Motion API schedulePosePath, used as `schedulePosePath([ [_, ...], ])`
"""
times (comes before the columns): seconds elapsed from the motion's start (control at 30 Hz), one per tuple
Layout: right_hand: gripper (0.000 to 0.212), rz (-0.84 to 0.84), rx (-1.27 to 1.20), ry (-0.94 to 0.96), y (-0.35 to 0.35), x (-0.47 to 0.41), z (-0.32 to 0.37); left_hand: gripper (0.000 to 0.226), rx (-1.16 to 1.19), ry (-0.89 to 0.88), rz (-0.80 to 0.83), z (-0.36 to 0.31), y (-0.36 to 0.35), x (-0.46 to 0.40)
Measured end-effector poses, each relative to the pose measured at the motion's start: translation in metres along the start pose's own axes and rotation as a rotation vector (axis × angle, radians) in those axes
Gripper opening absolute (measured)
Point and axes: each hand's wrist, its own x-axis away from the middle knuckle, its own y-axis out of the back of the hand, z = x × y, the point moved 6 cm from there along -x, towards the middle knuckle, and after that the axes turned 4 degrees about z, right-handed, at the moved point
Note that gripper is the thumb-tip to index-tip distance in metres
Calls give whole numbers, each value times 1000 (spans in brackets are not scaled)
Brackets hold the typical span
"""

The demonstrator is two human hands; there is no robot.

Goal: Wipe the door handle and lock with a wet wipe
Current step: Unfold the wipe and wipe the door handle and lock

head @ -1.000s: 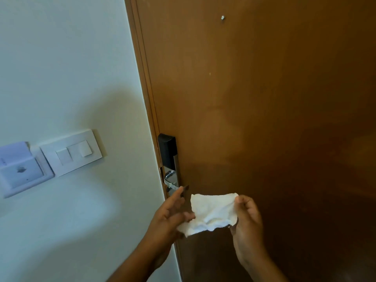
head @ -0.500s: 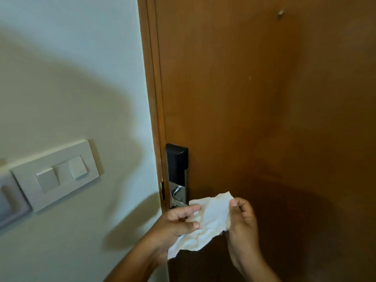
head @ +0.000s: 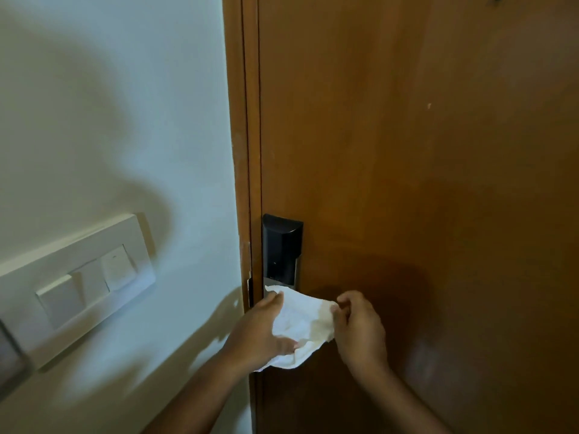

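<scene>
A black electronic lock (head: 281, 249) with a silver plate below it sits on the left edge of a brown wooden door (head: 423, 167). The white wet wipe (head: 302, 327) is stretched between my hands just under the lock body. It covers the handle, which is hidden behind it. My left hand (head: 260, 330) pinches the wipe's left side and its fingertips touch the silver plate. My right hand (head: 357, 330) pinches the wipe's right edge, a little off the door.
A door frame (head: 241, 151) runs down beside the lock. Left of it is a pale wall with a white switch panel (head: 84, 280). A second wall fitting shows partly at the lower left edge (head: 9, 358).
The view has come closer to the door. Both hands have carried the wipe up and toward the lock, so it now covers the handle that showed before.
</scene>
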Motion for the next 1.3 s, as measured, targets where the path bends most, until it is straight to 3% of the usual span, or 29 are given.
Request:
schedulePosePath([
  [0.07,19,32,265,110,-2,-3,7,98,-93,-10,-14,1,1,-6],
  [0.17,30,29,380,352,-12,3,30,85,-121,-44,-46,3,8,-8],
  [0.27,37,137,455,552,-43,10,51,50,-107,-107,-83,1,31,-3],
  [0.37,48,240,621,603,-70,8,50,24,-340,-216,-402,-20,71,10],
  [0.47,71,255,727,727,-80,9,45,34,-514,-338,-649,-45,89,13],
  [0.6,54,163,820,1136,-90,15,41,59,-768,-472,-572,-72,91,-18],
  [0.73,45,238,954,1343,-100,3,47,68,-962,-563,-625,-92,115,-52],
  [0.8,40,285,916,1330,-103,-1,58,71,-960,-634,-656,-107,124,-68],
  [0.93,51,389,689,1056,-101,-7,57,73,-890,-685,-688,-117,123,-87],
  [1.0,54,463,604,1035,-88,-8,42,71,-853,-702,-717,-113,121,-88],
  [1.1,50,488,598,1157,-61,-13,20,70,-841,-733,-730,-111,121,-90],
  [1.17,54,612,589,1117,-57,-17,9,69,-830,-745,-737,-112,121,-90],
  [1.3,54,570,598,1062,-86,-15,32,70,-808,-754,-739,-112,121,-90],
])
